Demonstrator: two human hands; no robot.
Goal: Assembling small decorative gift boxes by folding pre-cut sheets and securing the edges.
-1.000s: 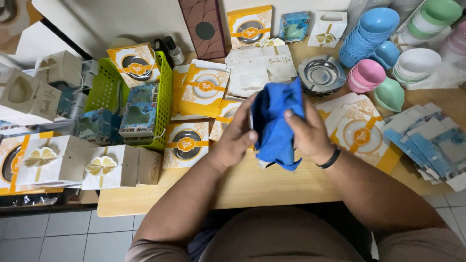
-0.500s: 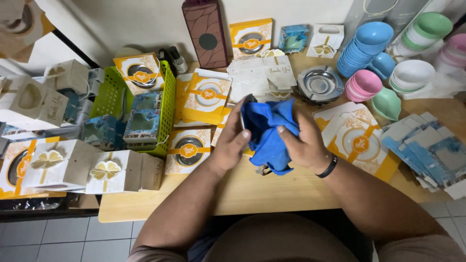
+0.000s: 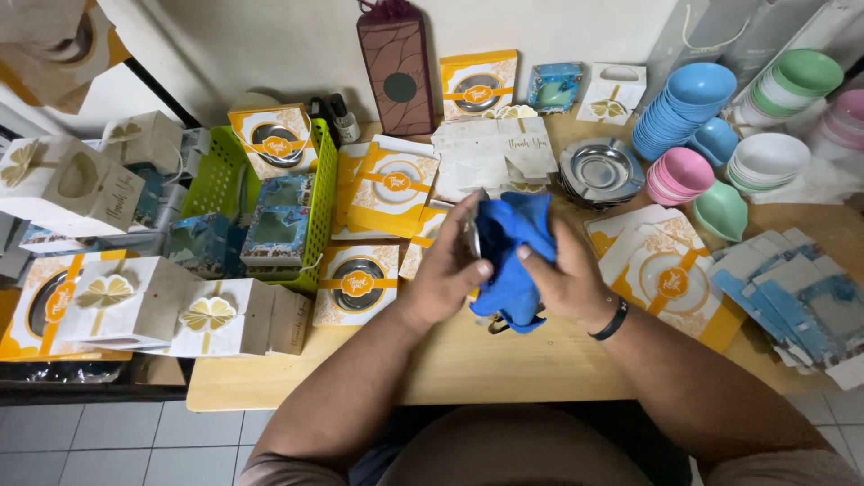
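Observation:
Both my hands meet over the middle of the wooden table (image 3: 468, 360). My left hand (image 3: 447, 270) grips a small round metal dish (image 3: 473, 236), seen edge-on and mostly hidden. My right hand (image 3: 565, 274), with a black band on its wrist, presses a blue cloth (image 3: 509, 256) around that dish. The cloth hangs down below the hands, just above the table top.
A stack of metal dishes (image 3: 601, 169) and stacks of blue (image 3: 684, 108), pink (image 3: 681, 174), white (image 3: 765, 160) and green bowls (image 3: 796, 79) stand at the back right. A green basket (image 3: 319, 193), yellow-and-white gift boxes (image 3: 391, 184) and flat blue boxes (image 3: 796, 292) crowd both sides.
The cloth has been bunched tighter around the dish between my hands, which shifted slightly against each other. Everything else on the table has stayed in place.

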